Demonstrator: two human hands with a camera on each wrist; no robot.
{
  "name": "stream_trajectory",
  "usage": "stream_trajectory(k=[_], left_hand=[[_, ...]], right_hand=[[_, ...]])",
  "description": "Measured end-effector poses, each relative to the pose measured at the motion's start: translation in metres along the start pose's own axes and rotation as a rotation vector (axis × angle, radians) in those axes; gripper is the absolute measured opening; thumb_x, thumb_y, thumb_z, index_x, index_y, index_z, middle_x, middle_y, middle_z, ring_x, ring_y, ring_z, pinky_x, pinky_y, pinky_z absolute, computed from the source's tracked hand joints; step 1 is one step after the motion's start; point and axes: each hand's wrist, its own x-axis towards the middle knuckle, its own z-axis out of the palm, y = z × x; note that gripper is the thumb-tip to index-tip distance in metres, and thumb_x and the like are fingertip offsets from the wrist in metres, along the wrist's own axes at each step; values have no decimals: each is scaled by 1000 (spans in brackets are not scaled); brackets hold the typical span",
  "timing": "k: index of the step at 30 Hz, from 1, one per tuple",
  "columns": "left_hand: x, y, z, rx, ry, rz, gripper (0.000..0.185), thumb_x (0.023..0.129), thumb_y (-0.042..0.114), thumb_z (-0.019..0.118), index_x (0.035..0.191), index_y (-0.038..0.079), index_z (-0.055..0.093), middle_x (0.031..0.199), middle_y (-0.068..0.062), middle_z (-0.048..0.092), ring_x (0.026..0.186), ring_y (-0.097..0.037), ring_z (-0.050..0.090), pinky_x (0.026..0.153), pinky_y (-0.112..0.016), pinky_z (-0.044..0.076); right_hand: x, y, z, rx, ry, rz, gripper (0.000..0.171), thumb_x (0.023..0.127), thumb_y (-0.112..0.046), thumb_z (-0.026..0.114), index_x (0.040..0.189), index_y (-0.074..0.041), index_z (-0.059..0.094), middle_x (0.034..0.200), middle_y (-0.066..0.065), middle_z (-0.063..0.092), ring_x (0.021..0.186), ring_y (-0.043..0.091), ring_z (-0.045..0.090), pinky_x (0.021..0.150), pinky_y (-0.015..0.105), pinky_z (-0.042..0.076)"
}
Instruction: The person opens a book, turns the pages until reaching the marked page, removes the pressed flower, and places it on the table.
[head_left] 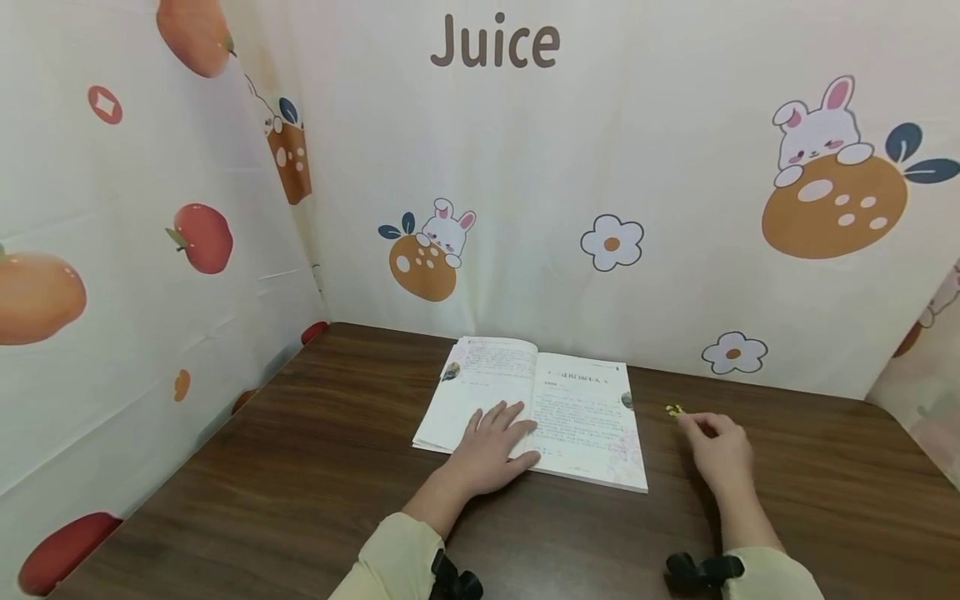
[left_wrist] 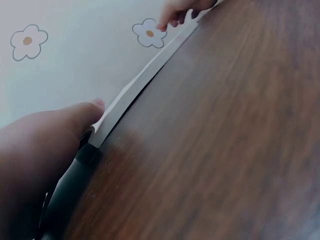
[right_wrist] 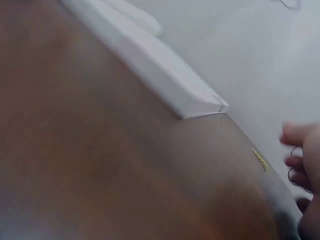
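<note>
Across the lower half of the frame runs a dark wooden surface (head_left: 300, 467), backed by cartoon-print cloth (head_left: 675, 167). At its centre lies an open book (head_left: 577, 417), pages up. The left hand (head_left: 491, 450) rests flat on the book's lower middle, fingers straight and spread. Right of the book, the right hand (head_left: 720, 450) sits loosely curled, holding nothing, fingertips just beside a tiny yellow thing (head_left: 674, 410), possibly a clip, too small to tell.

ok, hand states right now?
Left hand: open, flat on the open book.
Right hand: loosely curled, holding nothing, by a small yellow object.
</note>
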Motion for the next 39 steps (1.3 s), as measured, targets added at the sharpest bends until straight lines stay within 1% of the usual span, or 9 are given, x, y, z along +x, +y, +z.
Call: stream_trajectory(k=[7,13,19,22,27,30,32,34,39], left_hand=[[-3,-9,-1,-25,-35,48,60,89,58,44,140,27,40,151,0,23,138,-22,17,107,-52,14],[-12,-34,-12,-79,-65,97,63,79,31,55,141,28,40,149,6,28,137,-16,20,107,-54,11],[-27,-68,-25,-32,23,60,51,76,16,57,126,24,57,138,6,45,130,-17,34,104,-55,16],[-35,-83,-31,-21,165,64,37,75,12,60,110,22,66,124,7,56,119,-16,45,101,-50,26],[-35,-88,-37,79,654,281,13,75,6,63,83,13,70,96,3,67,98,-17,59,80,-38,46],[-26,-79,-36,95,916,374,11,79,7,58,79,10,69,99,-5,64,101,-25,58,76,-39,47],[-19,-68,-34,14,997,380,15,82,8,54,84,8,69,110,-13,58,108,-31,53,79,-40,46],[-15,-54,-31,-120,985,351,22,84,10,50,97,10,68,125,-18,47,114,-33,48,83,-41,46],[-10,-16,-21,-382,762,294,63,81,19,60,139,21,34,151,-14,5,129,-34,32,87,-44,46]], right_hand=[[-37,-8,8,18,-329,-495,32,82,-23,70,110,-8,67,122,13,56,116,37,40,88,63,24],[-50,-12,5,-25,-446,-485,44,78,-30,72,119,-15,63,134,9,49,124,40,35,87,65,19],[-50,-13,3,-37,-480,-448,44,78,-30,72,119,-15,64,136,10,47,125,41,34,88,67,20],[-50,-14,3,-37,-482,-446,44,78,-31,72,119,-16,64,136,9,48,125,40,34,89,66,22],[-48,-13,2,-33,-476,-452,43,78,-30,72,118,-16,64,136,8,48,125,39,35,89,66,23],[-47,-13,1,-31,-475,-448,43,77,-31,73,117,-17,65,135,8,49,124,40,36,89,66,24],[-47,-13,1,-28,-474,-441,42,77,-32,73,116,-17,65,135,8,49,124,40,36,89,66,26],[-47,-13,2,-23,-470,-438,42,76,-32,74,115,-17,66,134,9,49,124,40,36,90,65,27],[-47,-13,3,-24,-455,-444,41,76,-32,74,114,-17,66,133,8,50,123,39,38,90,64,28]])
